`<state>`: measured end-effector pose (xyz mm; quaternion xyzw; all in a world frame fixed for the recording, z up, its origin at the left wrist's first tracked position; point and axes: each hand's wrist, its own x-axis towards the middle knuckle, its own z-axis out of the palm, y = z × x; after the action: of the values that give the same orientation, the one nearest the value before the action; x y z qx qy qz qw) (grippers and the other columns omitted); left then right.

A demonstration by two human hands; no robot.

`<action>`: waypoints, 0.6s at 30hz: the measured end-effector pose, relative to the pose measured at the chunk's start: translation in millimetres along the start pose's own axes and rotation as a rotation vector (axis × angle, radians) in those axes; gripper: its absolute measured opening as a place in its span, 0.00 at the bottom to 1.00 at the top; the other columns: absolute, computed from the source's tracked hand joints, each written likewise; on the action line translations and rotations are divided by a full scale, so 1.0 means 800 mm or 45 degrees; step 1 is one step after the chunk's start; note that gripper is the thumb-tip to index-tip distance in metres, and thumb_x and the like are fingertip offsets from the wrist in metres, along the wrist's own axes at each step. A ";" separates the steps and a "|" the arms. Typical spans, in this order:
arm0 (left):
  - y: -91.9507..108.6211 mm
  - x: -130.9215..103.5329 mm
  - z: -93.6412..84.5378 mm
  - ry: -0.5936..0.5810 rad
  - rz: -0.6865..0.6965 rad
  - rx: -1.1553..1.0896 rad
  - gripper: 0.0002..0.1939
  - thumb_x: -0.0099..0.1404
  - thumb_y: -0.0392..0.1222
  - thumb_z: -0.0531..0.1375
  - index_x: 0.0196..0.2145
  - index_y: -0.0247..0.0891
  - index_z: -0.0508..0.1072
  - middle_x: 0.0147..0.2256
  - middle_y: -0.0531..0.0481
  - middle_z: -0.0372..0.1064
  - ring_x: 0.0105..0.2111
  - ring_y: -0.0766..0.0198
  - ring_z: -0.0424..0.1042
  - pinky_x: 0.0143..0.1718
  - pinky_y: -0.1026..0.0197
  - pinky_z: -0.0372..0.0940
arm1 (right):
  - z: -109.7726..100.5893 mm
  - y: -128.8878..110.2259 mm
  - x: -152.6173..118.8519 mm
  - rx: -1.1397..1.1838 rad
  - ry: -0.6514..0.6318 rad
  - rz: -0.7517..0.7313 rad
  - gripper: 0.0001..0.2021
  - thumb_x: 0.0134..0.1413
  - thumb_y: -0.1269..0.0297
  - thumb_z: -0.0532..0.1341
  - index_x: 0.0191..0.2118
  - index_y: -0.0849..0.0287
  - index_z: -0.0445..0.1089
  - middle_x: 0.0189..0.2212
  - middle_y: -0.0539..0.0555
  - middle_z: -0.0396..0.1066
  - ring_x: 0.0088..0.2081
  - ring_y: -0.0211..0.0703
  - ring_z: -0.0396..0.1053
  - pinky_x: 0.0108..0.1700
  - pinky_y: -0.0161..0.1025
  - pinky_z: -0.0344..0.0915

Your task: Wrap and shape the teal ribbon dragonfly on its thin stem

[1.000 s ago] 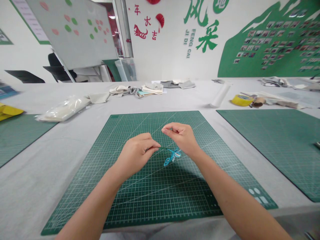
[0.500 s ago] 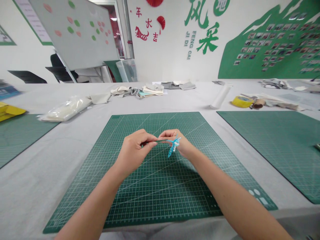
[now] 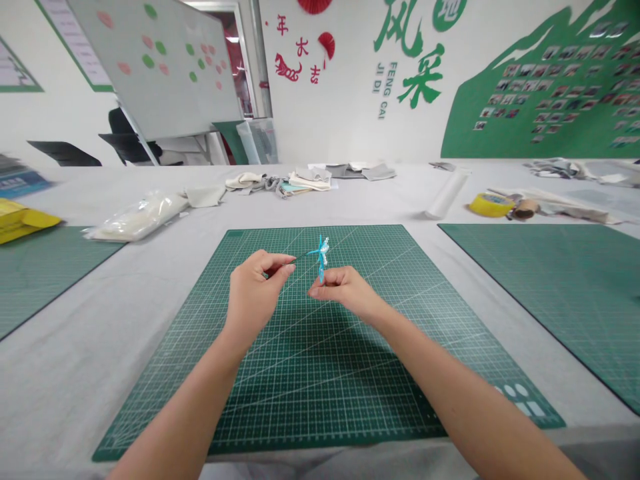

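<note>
A small artificial flower [image 3: 323,251] with bright blue petals and whitish, bead-like parts is held above the green cutting mat [image 3: 280,400]. Its thin dark stem [image 3: 301,256] runs left into my left hand [image 3: 255,290], pinched between thumb and forefinger. Just below the bloom is my right hand [image 3: 350,293], with thumb and forefinger closed at the tip of the lowest petal. The flower stands sideways, its petals pointing up and down. The far end of the stem is hidden inside my left hand.
More cutting mats [image 3: 550,287] lie at both sides on the pale tablecloth. Beyond are a clear plastic packet [image 3: 137,217], fabric pieces [image 3: 310,177], a white roll [image 3: 447,193] and yellow tape [image 3: 491,205]. A yellow packet [image 3: 25,220] is at far left.
The flower has moved up and left, turning more upright. My right hand has shifted from the stem near my left fingertips to the lowest petal; my left hand has moved slightly left and up.
</note>
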<state>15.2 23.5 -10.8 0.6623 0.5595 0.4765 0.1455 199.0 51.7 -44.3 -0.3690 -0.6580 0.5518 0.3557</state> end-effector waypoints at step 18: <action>-0.002 -0.010 0.009 -0.219 0.225 0.284 0.08 0.64 0.37 0.58 0.36 0.43 0.79 0.29 0.53 0.69 0.31 0.64 0.69 0.32 0.60 0.61 | 0.005 -0.024 -0.033 -1.022 0.601 -0.984 0.09 0.62 0.68 0.56 0.37 0.58 0.75 0.22 0.50 0.71 0.24 0.35 0.66 0.29 0.34 0.61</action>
<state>20.2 19.7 -19.4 0.7594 0.5340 0.3639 0.0762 205.9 24.2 -27.5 -0.3209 -0.8044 -0.0055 0.5000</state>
